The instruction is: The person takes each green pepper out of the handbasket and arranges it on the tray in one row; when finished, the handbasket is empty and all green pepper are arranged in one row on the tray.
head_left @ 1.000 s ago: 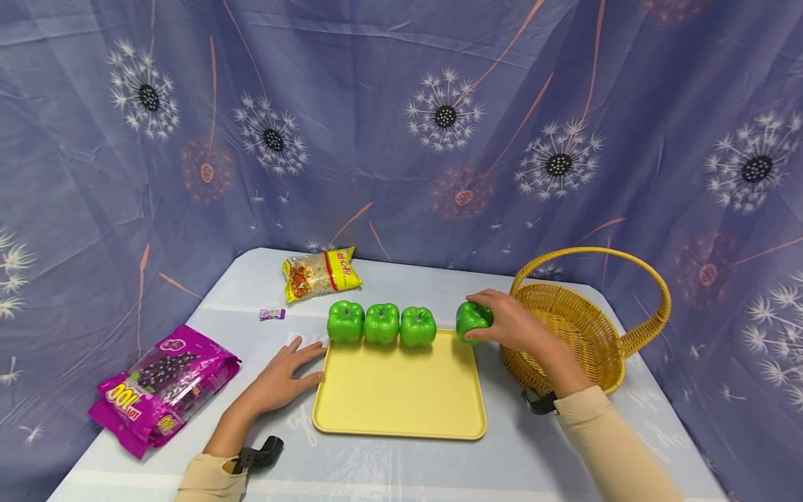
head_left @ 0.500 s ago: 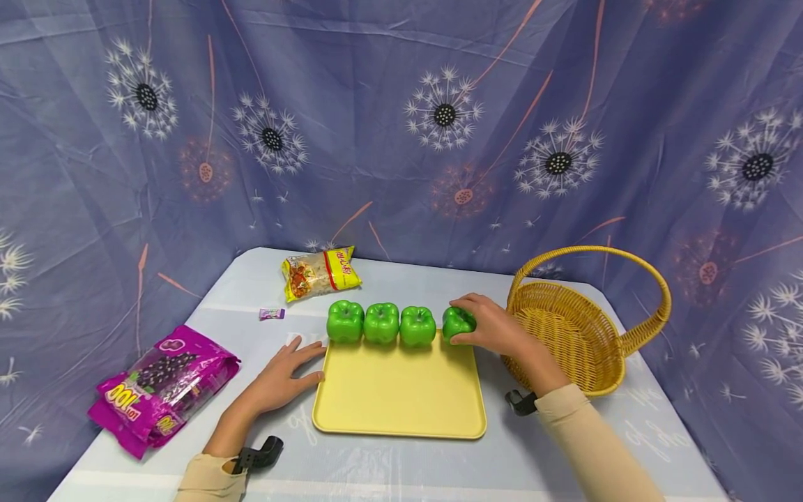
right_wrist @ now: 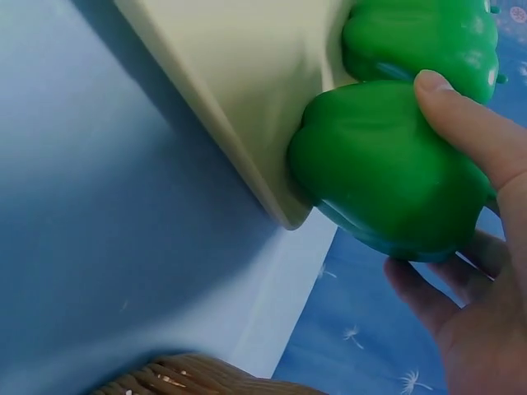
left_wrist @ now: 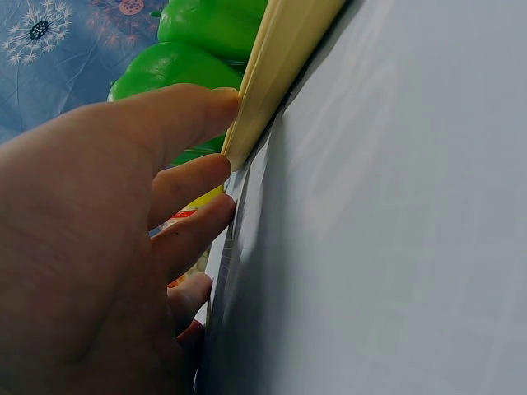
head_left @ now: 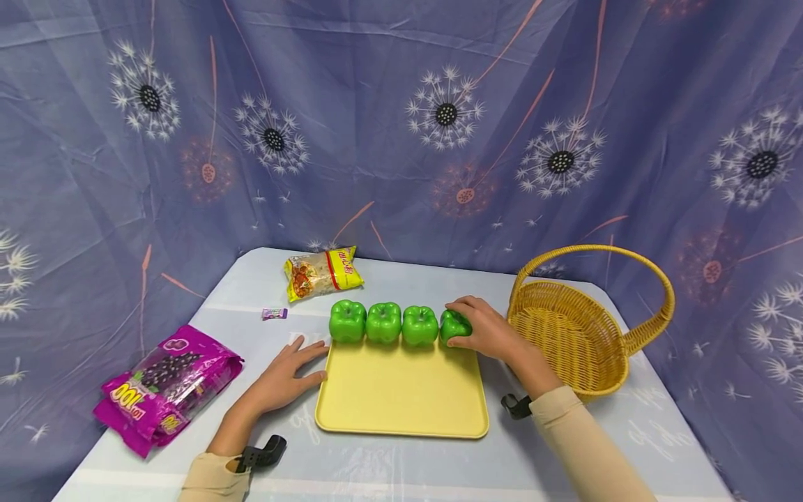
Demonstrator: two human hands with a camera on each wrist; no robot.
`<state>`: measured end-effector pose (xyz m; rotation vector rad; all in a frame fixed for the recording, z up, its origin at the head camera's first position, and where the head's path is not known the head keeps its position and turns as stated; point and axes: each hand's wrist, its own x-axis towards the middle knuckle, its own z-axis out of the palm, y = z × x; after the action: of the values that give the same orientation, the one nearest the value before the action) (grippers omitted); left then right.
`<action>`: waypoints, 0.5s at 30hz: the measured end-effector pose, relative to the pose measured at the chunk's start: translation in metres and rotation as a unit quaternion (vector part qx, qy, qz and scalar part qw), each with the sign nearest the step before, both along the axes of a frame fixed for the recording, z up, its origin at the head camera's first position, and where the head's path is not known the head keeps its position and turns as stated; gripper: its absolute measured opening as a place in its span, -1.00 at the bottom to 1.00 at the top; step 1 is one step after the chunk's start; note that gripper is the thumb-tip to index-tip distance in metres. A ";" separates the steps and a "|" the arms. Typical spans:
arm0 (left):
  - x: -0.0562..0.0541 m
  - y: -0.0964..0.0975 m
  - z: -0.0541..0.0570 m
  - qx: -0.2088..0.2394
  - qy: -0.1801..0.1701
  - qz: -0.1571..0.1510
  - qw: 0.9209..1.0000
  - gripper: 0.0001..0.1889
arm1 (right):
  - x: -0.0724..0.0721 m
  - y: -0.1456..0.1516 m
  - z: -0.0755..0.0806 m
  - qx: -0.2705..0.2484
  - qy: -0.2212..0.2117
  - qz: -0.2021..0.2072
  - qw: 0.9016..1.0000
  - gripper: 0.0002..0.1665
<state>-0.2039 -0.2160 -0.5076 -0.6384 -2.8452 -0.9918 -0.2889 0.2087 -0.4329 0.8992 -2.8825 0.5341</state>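
Note:
My right hand (head_left: pixel 483 329) grips a green bell pepper (right_wrist: pixel 387 169) at the far right corner of a yellow tray (head_left: pixel 401 397). Thumb and fingers wrap its sides. Three more green peppers stand in a row along the tray's far edge: a left one (head_left: pixel 348 322), a middle one (head_left: pixel 383 323) and a right one (head_left: pixel 419 326), which sits right beside the held pepper. My left hand (head_left: pixel 282 376) lies with spread, straight fingers at the tray's left side. In the left wrist view, the thumb and a fingertip meet the tray's rim (left_wrist: pixel 255 90).
A wicker basket (head_left: pixel 617 362) with a tall handle stands right of the tray, close by my right forearm. A purple candy bag (head_left: pixel 169 390) lies at the left. Behind the peppers are a yellow snack packet (head_left: pixel 323 272) and a small purple wrapped sweet (head_left: pixel 274 314).
My right hand has carried the pepper left from beside the basket to the tray's corner, closing most of the gap to the row. The left hand stays put.

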 end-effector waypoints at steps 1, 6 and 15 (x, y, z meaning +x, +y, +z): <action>0.000 0.000 0.000 0.000 0.000 0.000 1.000 -0.42 | 0.000 0.000 0.000 0.000 0.002 0.001 1.000 -0.11; 0.000 0.000 0.000 0.001 0.004 0.000 1.000 -0.42 | 0.003 0.002 0.002 -0.005 0.006 0.004 1.000 -0.11; 0.002 0.000 0.002 0.003 -0.030 0.028 0.999 -0.33 | 0.009 0.008 0.008 -0.008 0.023 0.001 1.000 -0.12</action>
<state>-0.2023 -0.2155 -0.5052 -0.5343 -2.8928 -1.0262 -0.2795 0.2171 -0.4247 0.8997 -2.8322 0.5274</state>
